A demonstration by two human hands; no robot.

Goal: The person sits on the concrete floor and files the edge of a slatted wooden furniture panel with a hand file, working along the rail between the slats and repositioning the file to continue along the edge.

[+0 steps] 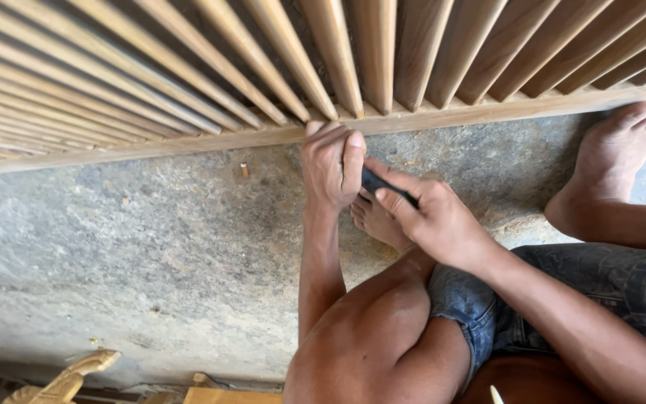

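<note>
Left hand [330, 164] clenched against the long pale wooden bottom rail of the slatted panel [443, 118], gripping the front of a slim dark tool [377, 183]; right hand [431, 217] grasps its rear, axis slanting up-left toward the rail.

Slatted wooden panel [263, 90] blocking ahead, bare concrete floor [151, 247] open leftward, foot [614, 150] crowding right

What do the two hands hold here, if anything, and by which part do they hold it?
Both hands grip one dark, narrow tool. The right hand holds its rear end; the left hand closes over its front end, which is hidden, beside the bottom rail of the slatted wooden panel.
</note>
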